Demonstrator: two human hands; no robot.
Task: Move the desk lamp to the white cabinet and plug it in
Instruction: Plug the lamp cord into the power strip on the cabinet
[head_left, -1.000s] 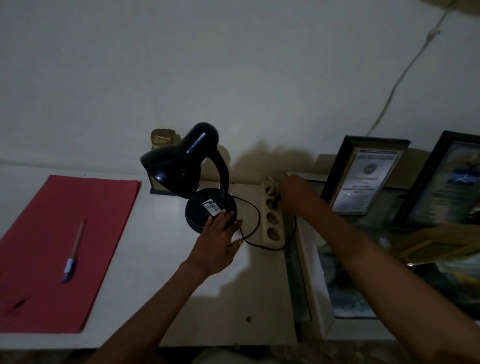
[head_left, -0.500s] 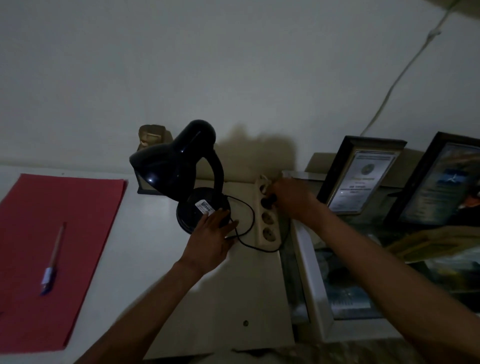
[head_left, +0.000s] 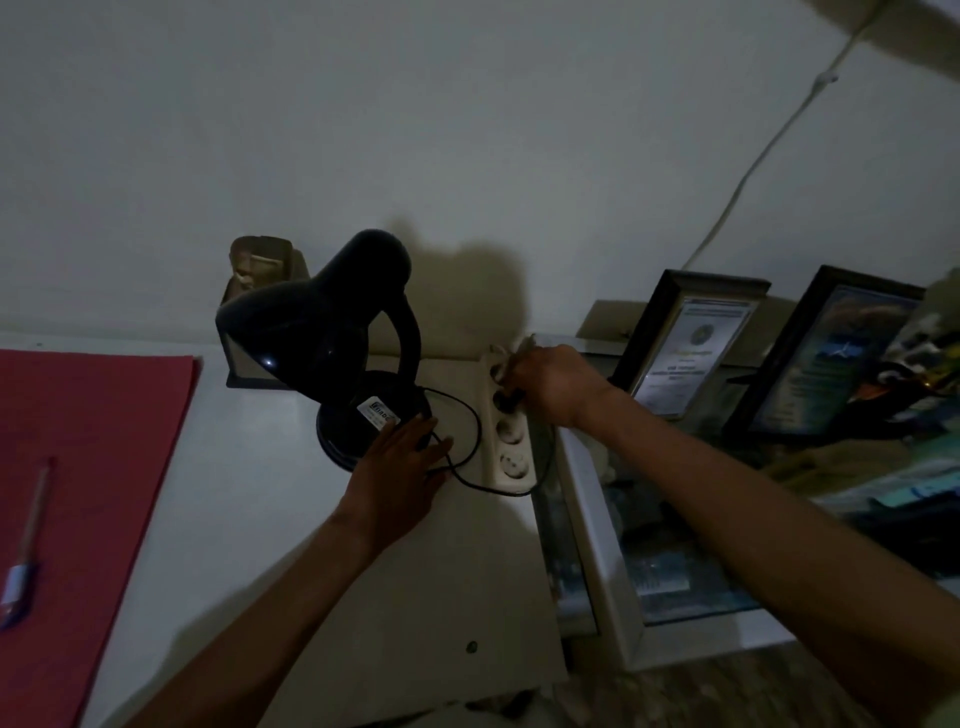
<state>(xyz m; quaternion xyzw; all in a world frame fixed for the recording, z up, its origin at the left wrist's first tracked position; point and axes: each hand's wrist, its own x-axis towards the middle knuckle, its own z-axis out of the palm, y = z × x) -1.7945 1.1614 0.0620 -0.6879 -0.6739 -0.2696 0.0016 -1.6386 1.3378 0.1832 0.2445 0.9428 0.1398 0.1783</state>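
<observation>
The left hand (head_left: 397, 467) is lying flat against the desk lamp (head_left: 358, 358) base; the right hand (head_left: 553, 382) is pinching a half-hidden plug (head_left: 511, 401) at the power strip (head_left: 511, 441).

- The room is dim, and the colours look grey and dull.
- Light comes from the front left, so the shiny black desk lamp (head_left: 332, 338) throws a big soft shadow on the pale wall (head_left: 467, 156) behind it, to its right.
- A tiny bright spot shines on the lamp's shade.
- The far right side is blurry and smeared.
- The edges bend, like through a round lens.
- The picture looks grainy in the dark parts.
</observation>
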